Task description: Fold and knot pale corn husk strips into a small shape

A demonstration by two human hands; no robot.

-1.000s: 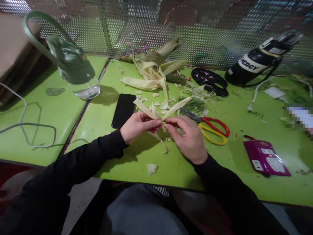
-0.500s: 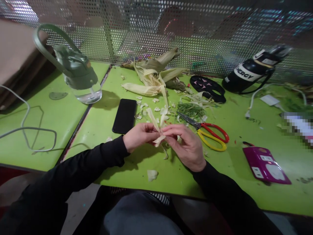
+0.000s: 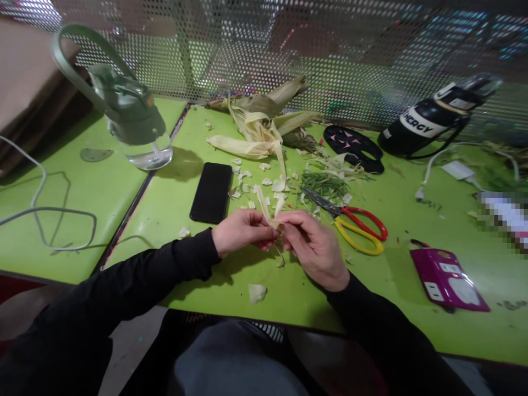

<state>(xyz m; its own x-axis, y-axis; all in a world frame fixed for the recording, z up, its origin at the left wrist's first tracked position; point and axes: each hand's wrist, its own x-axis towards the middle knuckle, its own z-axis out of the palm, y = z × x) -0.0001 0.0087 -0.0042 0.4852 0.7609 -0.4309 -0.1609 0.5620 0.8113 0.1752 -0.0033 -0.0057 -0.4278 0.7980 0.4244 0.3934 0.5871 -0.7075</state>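
My left hand (image 3: 241,232) and my right hand (image 3: 314,247) meet over the green table (image 3: 173,203), both pinched on folded strips of pale corn husk (image 3: 267,208). The strips stick up between my fingertips, and a thin end hangs down toward the table. Just right of my hands lie scissors with red and yellow handles (image 3: 350,220). A black phone (image 3: 212,192) lies flat to the left.
A pile of corn husks (image 3: 258,124) and small husk scraps lie behind my hands. A clear bottle with a green lid (image 3: 132,121) stands at the left. A black bottle (image 3: 437,115), a black cut-out piece (image 3: 352,146), a purple power strip (image 3: 449,275) and cables are around.
The husk strips, spread wide a second ago, have been folded together into a tight bundle between my fingers. My hands have closed in on each other.
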